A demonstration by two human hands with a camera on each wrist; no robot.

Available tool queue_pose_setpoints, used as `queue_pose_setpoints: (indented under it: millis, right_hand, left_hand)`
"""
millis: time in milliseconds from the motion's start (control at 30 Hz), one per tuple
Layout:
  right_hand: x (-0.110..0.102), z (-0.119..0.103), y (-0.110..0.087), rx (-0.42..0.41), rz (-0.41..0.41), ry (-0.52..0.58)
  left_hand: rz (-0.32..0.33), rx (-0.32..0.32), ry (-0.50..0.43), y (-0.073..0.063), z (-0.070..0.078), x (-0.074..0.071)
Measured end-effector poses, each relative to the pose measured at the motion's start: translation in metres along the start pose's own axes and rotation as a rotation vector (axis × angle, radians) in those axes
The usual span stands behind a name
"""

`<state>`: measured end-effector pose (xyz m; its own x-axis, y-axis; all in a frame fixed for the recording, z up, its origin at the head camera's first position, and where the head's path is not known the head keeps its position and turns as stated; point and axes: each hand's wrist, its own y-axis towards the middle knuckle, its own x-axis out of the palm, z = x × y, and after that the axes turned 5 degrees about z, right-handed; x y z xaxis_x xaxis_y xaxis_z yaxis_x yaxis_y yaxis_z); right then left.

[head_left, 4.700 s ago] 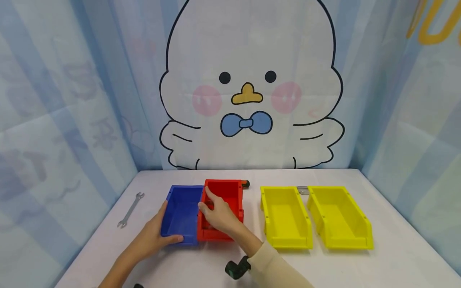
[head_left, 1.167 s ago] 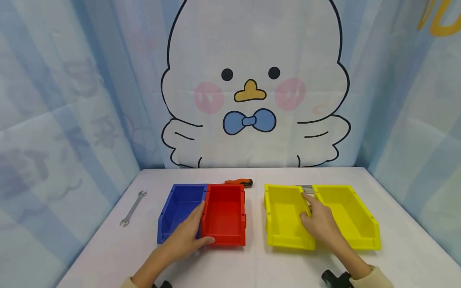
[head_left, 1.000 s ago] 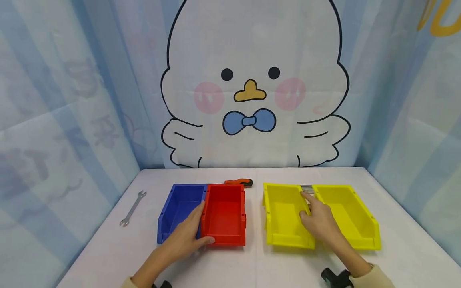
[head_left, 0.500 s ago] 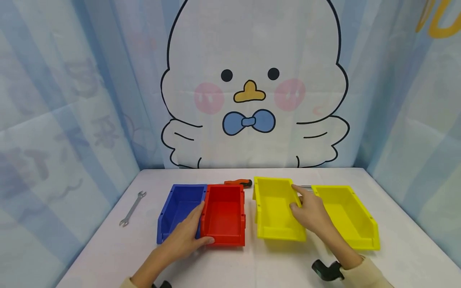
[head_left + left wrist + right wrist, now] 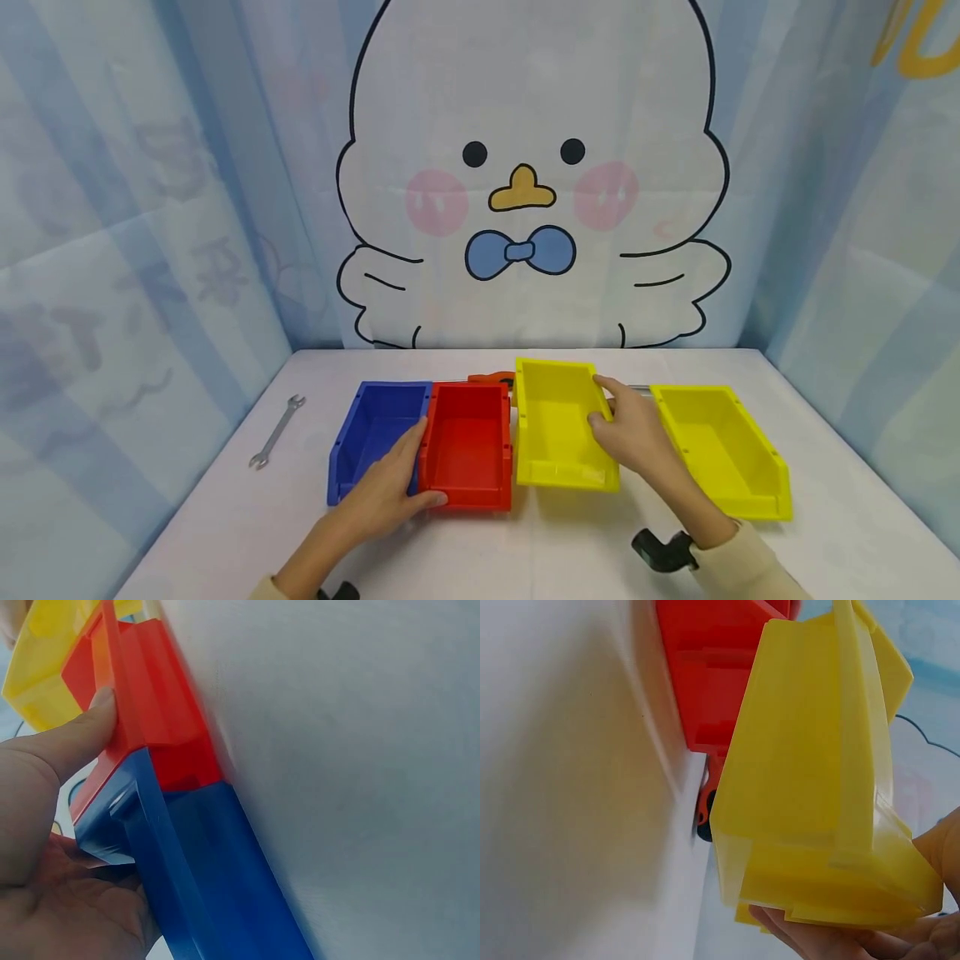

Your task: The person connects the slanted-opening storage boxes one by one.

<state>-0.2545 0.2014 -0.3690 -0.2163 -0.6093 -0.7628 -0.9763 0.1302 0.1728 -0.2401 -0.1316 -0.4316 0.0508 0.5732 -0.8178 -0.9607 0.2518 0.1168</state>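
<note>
A blue storage bin [image 5: 386, 417] and a red storage bin [image 5: 468, 442] stand side by side on the white table, their side walls meeting. My left hand [image 5: 378, 496] grips the red bin's near left corner, thumb on the front lip and fingers along the shared wall; the left wrist view shows the thumb [image 5: 94, 724] on the red edge. Raised off the table, a yellow storage bin [image 5: 558, 417] is pinched at its right rim by my right hand [image 5: 637, 429]. It is close beside the red bin's right wall, slightly tilted. Its underside shows in the right wrist view.
Another yellow bin [image 5: 723, 454] stands at the right. Behind the red bin lies an orange-handled screwdriver [image 5: 487, 378], partly covered by the raised bin. An open-end wrench [image 5: 277, 432] lies at the left. A metal piece [image 5: 642, 390] shows at the back right.
Earlier both hands were at the blue and red bins, which now join. My right hand has since lifted the yellow bin and carried it left towards the red one. My left hand stays at the red bin.
</note>
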Motion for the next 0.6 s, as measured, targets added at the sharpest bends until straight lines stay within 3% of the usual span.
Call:
queue_pose_setpoints:
  millis: [600]
  right_hand:
    - [0.003, -0.0026, 0.0022, -0.002, -0.008, 0.006]
  left_hand:
    - [0.005, 0.007, -0.008, -0.0005, -0.0015, -0.0002]
